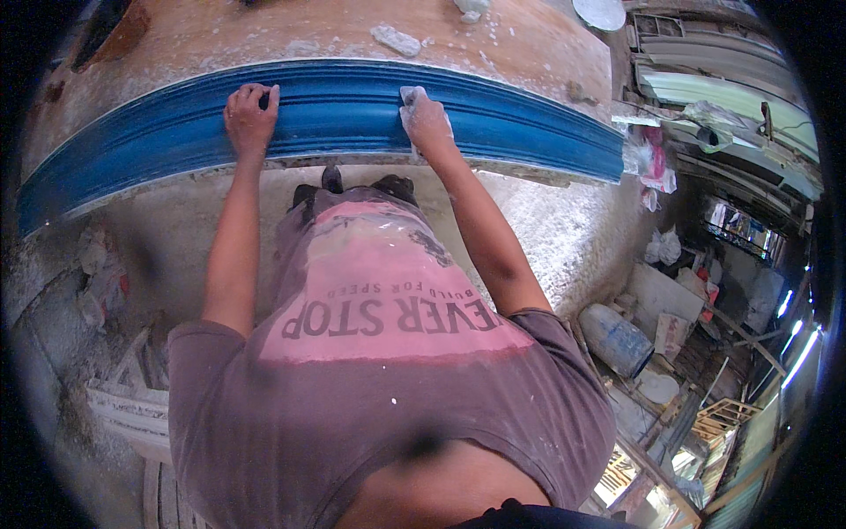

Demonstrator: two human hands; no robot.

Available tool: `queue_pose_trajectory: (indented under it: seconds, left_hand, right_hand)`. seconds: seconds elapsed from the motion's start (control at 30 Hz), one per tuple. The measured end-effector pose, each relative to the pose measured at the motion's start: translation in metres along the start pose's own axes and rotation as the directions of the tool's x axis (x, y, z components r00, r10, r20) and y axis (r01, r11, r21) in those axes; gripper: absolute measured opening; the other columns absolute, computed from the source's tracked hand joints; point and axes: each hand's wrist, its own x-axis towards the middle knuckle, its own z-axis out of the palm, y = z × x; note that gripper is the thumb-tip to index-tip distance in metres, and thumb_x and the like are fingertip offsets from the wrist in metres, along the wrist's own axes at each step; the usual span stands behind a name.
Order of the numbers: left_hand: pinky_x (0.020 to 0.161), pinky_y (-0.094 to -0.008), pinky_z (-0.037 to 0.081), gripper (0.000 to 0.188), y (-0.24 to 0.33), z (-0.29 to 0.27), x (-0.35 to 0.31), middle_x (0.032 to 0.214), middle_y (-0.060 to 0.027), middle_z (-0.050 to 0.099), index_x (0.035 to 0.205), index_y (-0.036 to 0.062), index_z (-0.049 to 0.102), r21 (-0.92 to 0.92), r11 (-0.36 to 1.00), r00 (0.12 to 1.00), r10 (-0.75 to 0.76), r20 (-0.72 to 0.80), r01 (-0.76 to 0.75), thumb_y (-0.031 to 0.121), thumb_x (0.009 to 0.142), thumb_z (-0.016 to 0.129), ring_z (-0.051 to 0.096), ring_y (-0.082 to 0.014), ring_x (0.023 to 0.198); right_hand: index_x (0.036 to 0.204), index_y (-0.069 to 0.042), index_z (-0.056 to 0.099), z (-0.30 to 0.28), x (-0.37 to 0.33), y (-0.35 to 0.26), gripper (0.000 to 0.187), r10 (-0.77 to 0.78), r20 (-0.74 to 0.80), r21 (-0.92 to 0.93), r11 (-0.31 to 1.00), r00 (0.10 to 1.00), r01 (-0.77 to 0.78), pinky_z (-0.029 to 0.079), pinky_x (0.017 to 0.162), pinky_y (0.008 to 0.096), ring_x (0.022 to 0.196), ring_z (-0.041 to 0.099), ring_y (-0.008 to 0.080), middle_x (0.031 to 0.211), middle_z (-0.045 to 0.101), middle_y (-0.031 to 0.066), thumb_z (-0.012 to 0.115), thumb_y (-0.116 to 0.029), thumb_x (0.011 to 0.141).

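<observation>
A long blue moulding form (pixel 344 106) with lengthwise ridges and pale edges lies across the front of the worktable, its ends bent by the lens. On its left half rests my left hand (pixel 250 122), fingers curled and thumb apart, with a dark gap between them and nothing visible held. Right of the middle, my right hand (pixel 429 123) is closed around a crumpled, whitish plastic sheet (pixel 411 95), pressed against the form's surface. Part of the sheet sticks out past the fingers; the rest is hidden under the hand.
Behind the form, the brown worktable (pixel 529 44) carries white splatters and a white lump (pixel 396 40). A round white lid or dish (pixel 599 12) is at the far right. A blue barrel (pixel 617 339) and clutter stand on the right. Pink and clear plastic bags (pixel 654 163) hang near the form's right end.
</observation>
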Motion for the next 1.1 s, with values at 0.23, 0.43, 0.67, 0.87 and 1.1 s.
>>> queue_pose_trajectory:
  seconds: [0.23, 0.43, 0.67, 0.87, 1.1]
  left_hand:
    - [0.096, -0.0411, 0.045, 0.023, -0.002, 0.001, -0.001, 0.104, 0.0008, 0.068, 0.092, 0.0162, 0.074, -0.016, 1.0, 1.0, -0.027, -0.003, 0.027, 0.039, 0.09, 0.069, 0.06, -0.0237, 0.109]
    - [0.095, -0.0413, 0.045, 0.024, -0.003, 0.003, -0.001, 0.104, 0.0003, 0.068, 0.092, 0.0163, 0.073, -0.007, 1.0, 1.0, -0.008, -0.016, 0.008, 0.04, 0.09, 0.069, 0.061, -0.024, 0.108]
    - [0.093, -0.0414, 0.045, 0.024, -0.002, 0.003, -0.001, 0.104, 0.0011, 0.069, 0.09, 0.0169, 0.073, -0.009, 1.0, 1.0, -0.021, -0.013, 0.021, 0.04, 0.09, 0.069, 0.061, -0.024, 0.108]
    - [0.092, -0.0416, 0.046, 0.024, -0.001, 0.003, -0.001, 0.103, 0.0014, 0.069, 0.088, 0.017, 0.074, -0.019, 1.0, 0.999, -0.005, -0.034, 0.005, 0.04, 0.09, 0.069, 0.061, -0.0235, 0.107]
    - [0.091, -0.043, 0.046, 0.023, -0.001, 0.005, 0.001, 0.101, 0.001, 0.069, 0.088, 0.0177, 0.074, -0.031, 0.999, 0.999, -0.012, -0.049, 0.01, 0.04, 0.089, 0.07, 0.062, -0.0238, 0.106]
  right_hand:
    - [0.115, -0.005, 0.063, 0.017, 0.002, -0.027, 0.03, -0.053, 0.05, 0.002, 0.999, 0.997, 0.053, 0.055, 0.079, 0.0548, 0.09, 0.069, 0.0463, 0.094, 0.07, 0.028, 0.065, -0.023, 0.092]
    - [0.119, -0.005, 0.062, 0.03, 0.003, -0.029, 0.035, -0.048, 0.056, 0.038, 0.998, 0.997, 0.046, 0.055, 0.08, 0.0539, 0.091, 0.068, 0.046, 0.095, 0.07, 0.0284, 0.067, -0.027, 0.092]
    - [0.116, -0.004, 0.062, 0.022, 0.001, -0.041, 0.032, -0.044, 0.049, -0.011, 0.999, 0.998, 0.045, 0.055, 0.08, 0.0534, 0.09, 0.068, 0.0458, 0.093, 0.07, 0.027, 0.067, -0.024, 0.092]
    - [0.111, -0.003, 0.062, 0.025, 0.007, -0.03, 0.029, -0.183, 0.006, 0.053, 0.982, 0.983, 0.182, 0.056, 0.077, 0.0545, 0.087, 0.069, 0.0455, 0.091, 0.07, 0.0268, 0.067, -0.022, 0.091]
    - [0.112, -0.004, 0.063, 0.019, 0.01, -0.03, 0.03, -0.114, 0.077, -0.023, 0.993, 0.991, 0.116, 0.056, 0.078, 0.0521, 0.089, 0.069, 0.0452, 0.093, 0.071, 0.026, 0.067, -0.025, 0.091]
